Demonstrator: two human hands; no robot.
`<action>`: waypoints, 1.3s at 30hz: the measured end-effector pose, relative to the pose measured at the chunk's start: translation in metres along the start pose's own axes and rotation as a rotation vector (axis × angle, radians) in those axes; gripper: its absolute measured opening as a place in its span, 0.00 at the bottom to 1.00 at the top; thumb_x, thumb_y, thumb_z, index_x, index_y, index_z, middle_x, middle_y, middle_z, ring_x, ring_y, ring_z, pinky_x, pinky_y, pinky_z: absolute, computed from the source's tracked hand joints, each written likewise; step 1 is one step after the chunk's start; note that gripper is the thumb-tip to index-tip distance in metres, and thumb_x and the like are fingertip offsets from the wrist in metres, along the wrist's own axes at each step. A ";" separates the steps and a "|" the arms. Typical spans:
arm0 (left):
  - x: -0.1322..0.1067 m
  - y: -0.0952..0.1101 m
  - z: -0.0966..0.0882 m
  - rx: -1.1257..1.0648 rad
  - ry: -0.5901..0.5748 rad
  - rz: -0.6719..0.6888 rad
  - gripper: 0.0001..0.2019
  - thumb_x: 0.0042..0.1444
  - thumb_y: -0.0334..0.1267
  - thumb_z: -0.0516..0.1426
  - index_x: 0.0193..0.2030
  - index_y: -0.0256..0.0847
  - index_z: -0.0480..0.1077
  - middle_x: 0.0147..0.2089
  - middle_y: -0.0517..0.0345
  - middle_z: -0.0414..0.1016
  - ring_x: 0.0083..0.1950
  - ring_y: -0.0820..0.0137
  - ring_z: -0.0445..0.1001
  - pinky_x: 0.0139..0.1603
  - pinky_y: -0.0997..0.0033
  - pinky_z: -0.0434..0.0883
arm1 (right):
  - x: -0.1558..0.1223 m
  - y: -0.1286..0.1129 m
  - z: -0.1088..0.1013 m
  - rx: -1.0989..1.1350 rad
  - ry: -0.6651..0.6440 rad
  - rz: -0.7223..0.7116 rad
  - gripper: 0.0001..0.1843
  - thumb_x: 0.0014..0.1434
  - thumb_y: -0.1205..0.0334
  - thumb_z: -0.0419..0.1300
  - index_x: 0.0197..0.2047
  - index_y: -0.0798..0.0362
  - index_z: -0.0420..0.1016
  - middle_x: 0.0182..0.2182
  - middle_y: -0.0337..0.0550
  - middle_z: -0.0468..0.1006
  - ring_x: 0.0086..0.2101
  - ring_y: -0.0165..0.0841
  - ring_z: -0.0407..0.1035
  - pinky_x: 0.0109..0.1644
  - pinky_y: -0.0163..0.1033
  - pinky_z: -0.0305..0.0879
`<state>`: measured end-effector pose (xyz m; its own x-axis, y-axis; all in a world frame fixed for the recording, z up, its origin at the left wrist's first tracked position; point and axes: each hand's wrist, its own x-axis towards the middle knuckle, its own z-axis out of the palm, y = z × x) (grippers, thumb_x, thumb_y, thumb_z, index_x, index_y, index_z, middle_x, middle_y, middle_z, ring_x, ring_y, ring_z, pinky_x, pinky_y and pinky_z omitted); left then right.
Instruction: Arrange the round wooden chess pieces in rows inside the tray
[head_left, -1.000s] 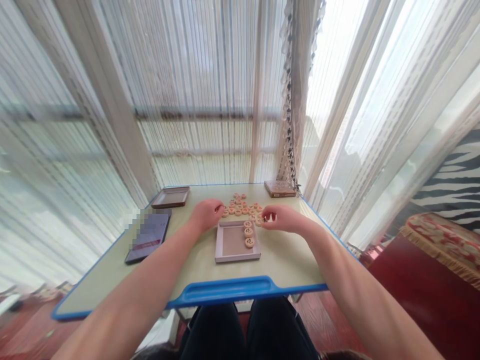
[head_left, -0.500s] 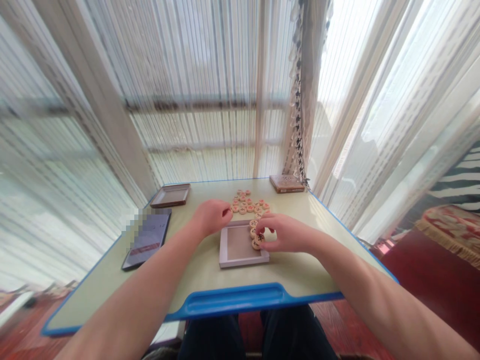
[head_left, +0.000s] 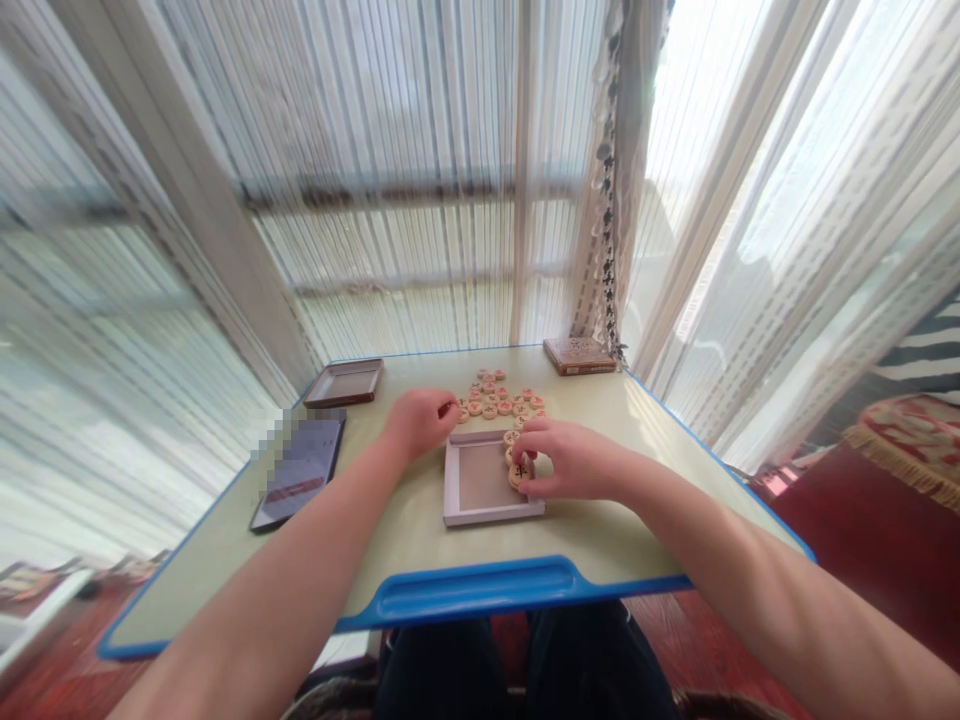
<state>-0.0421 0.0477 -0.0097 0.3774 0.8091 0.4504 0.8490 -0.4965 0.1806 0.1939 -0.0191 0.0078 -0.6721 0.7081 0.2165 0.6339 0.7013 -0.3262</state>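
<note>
A shallow pale box tray (head_left: 480, 512) lies in the middle of the green table (head_left: 420, 540). Round wooden chess pieces (head_left: 501, 398) lie scattered just beyond it, and a few sit inside along its right wall. My right hand (head_left: 571, 460) rests over the tray's right edge, its fingers pinched on a wooden piece (head_left: 519, 474) with a dark character, set down among the ones inside. My left hand (head_left: 417, 420) is curled at the near left edge of the scattered pieces, fingertips pinched together; what it holds is hidden.
A dark phone-like slab (head_left: 300, 472) lies at the left. A brown tray (head_left: 345, 383) sits at the far left corner and a brown patterned box (head_left: 579, 355) at the far right corner. Curtains hang behind. The table's blue lip (head_left: 480, 590) is nearest me.
My right hand has carried a piece from the scattered group down into the tray's right side. My left hand has stayed by the pieces. The camera has shifted a little.
</note>
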 end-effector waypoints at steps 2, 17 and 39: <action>0.000 -0.002 -0.002 0.012 0.055 -0.013 0.12 0.51 0.36 0.49 0.28 0.40 0.73 0.28 0.57 0.75 0.30 0.71 0.68 0.32 0.73 0.61 | 0.000 0.000 0.000 0.002 0.006 -0.001 0.10 0.47 0.59 0.61 0.34 0.51 0.73 0.33 0.41 0.72 0.32 0.31 0.65 0.37 0.35 0.60; 0.002 -0.006 0.002 0.019 0.150 -0.086 0.13 0.52 0.37 0.48 0.27 0.40 0.73 0.28 0.57 0.76 0.31 0.69 0.71 0.34 0.72 0.64 | 0.001 0.000 -0.001 0.027 -0.015 -0.003 0.10 0.46 0.58 0.62 0.34 0.51 0.74 0.34 0.41 0.72 0.33 0.31 0.64 0.37 0.35 0.60; 0.010 -0.024 0.021 -0.100 -0.022 -0.219 0.18 0.56 0.35 0.44 0.48 0.34 0.68 0.51 0.47 0.71 0.53 0.64 0.67 0.55 0.63 0.63 | 0.016 0.068 0.009 -0.060 0.400 0.457 0.17 0.52 0.71 0.49 0.44 0.54 0.72 0.37 0.47 0.70 0.38 0.35 0.65 0.45 0.39 0.60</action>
<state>-0.0506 0.0739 -0.0278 0.1975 0.9071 0.3717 0.8711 -0.3363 0.3580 0.2232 0.0391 -0.0198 -0.1385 0.9064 0.3991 0.8525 0.3142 -0.4178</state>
